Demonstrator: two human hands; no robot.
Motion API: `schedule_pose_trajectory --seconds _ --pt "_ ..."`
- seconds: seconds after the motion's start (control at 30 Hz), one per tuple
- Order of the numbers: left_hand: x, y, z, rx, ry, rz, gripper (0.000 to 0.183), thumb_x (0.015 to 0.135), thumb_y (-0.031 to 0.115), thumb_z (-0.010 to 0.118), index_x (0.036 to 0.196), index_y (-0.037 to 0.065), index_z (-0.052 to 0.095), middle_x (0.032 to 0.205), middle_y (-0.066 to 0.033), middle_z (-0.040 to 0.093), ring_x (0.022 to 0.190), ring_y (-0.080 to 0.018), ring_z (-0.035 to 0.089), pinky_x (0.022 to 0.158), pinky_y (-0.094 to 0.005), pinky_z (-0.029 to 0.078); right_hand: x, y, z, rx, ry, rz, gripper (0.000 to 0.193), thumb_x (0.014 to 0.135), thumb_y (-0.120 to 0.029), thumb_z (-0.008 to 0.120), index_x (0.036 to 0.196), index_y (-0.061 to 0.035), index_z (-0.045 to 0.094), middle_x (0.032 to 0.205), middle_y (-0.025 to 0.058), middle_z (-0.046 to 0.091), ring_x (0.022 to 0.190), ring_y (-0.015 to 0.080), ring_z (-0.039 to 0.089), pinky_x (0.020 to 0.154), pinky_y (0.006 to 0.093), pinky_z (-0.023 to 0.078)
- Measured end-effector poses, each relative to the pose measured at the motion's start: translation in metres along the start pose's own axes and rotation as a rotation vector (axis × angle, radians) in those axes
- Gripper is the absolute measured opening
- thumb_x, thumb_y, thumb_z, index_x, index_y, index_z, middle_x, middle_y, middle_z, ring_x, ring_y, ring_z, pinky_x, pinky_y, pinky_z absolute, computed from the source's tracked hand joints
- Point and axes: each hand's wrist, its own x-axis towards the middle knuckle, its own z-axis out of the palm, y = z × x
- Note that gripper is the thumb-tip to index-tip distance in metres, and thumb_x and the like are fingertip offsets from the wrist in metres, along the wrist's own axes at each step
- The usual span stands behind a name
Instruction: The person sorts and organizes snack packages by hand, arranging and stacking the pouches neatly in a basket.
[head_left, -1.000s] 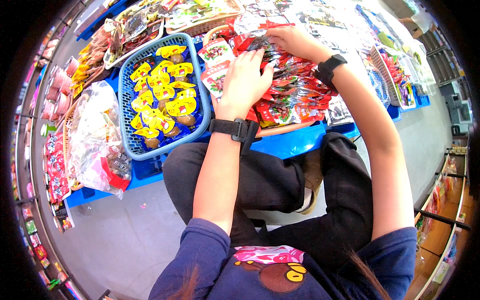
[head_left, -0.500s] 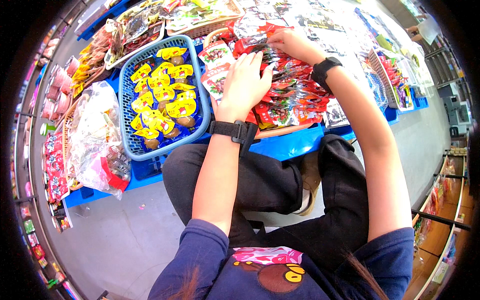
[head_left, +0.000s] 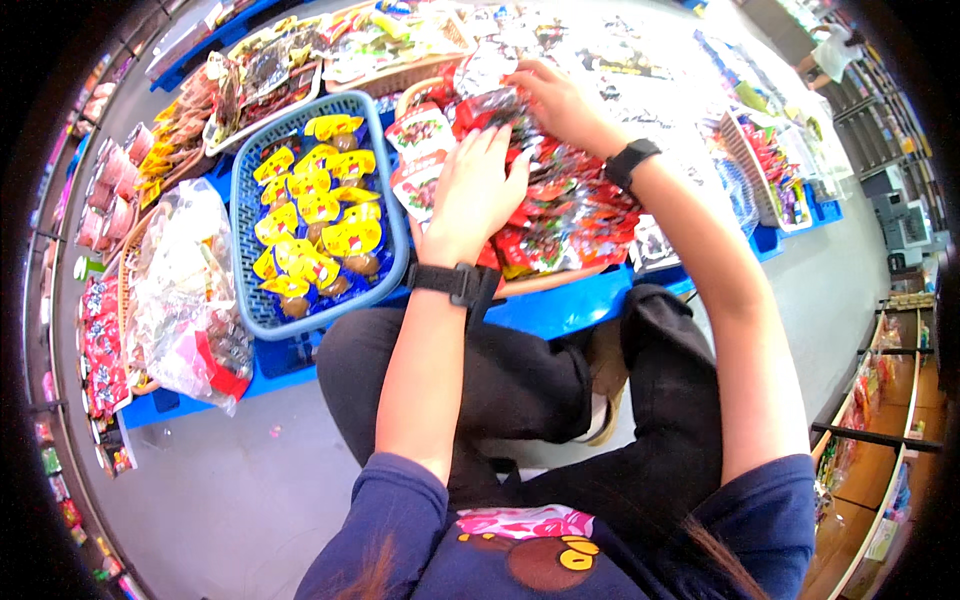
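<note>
Your red packets point(head_left: 575, 212) fill the tan basket point(head_left: 560, 281) ahead, the near ones overlapping in rows — that part looks done; the far end seems unfinished. Your left hand point(head_left: 468, 195) lies loosely spread on them; your right hand point(head_left: 560, 105) curls over the far ones — I cannot tell whether it pinches any. Leftward sits the blue basket point(head_left: 241, 235).

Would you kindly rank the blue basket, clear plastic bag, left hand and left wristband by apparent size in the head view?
Largest to smallest:
1. Blue basket
2. Clear plastic bag
3. Left hand
4. Left wristband
</note>
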Motion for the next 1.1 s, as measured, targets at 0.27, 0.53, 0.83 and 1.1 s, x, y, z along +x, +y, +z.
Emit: schedule_pose_trajectory --seconds 0.27,0.53,0.83,1.1 --pt "0.002 0.000 -0.004 -0.005 -0.019 0.003 0.046 0.091 0.029 0.048 0.126 -0.002 0.050 0.128 -0.0212 0.051 0.123 -0.0331 0.044 0.106 -0.0402 0.032 0.000 0.003 -0.001 0.013 -0.136 0.080 0.028 0.081 -0.011 0.058 0.107 -0.0017 0.054 0.115 0.0137 0.059 0.116 0.0303 0.050 0.095 0.0377 0.043" --pt "0.002 0.002 0.000 -0.024 -0.013 0.001 0.046 0.091 0.029 0.049 0.126 -0.001 0.050 0.128 -0.0210 0.051 0.123 -0.0337 0.044 0.106 -0.0401 0.032 -0.001 0.007 -0.006 0.058 -0.246 0.194 0.025 0.081 -0.019 0.061 0.100 -0.0043 0.058 0.096 0.0143 0.065 0.097 0.0322 0.059 0.085 0.0410 0.046" --pt "0.000 -0.001 -0.002 -0.013 -0.048 -0.015 0.046 0.092 0.029 0.047 0.128 0.000 0.048 0.131 -0.0207 0.049 0.125 -0.0332 0.041 0.107 -0.0397 0.031 -0.001 0.005 -0.004 0.121 -0.194 0.232 0.020 0.081 -0.021 0.061 0.098 -0.0094 0.063 0.086 0.0143 0.067 0.085 0.0329 0.062 0.077 0.0422 0.048" --pt "0.003 0.001 0.000 -0.027 -0.047 -0.020 0.051 0.092 0.031 0.048 0.131 -0.002 0.044 0.130 -0.0221 0.049 0.124 -0.0344 0.042 0.106 -0.0402 0.031 -0.004 0.024 0.006 0.243 -0.164 0.339 0.020 0.086 -0.023 0.053 0.095 -0.0164 0.069 0.087 0.0105 0.068 0.082 0.0313 0.063 0.076 0.0400 0.049"
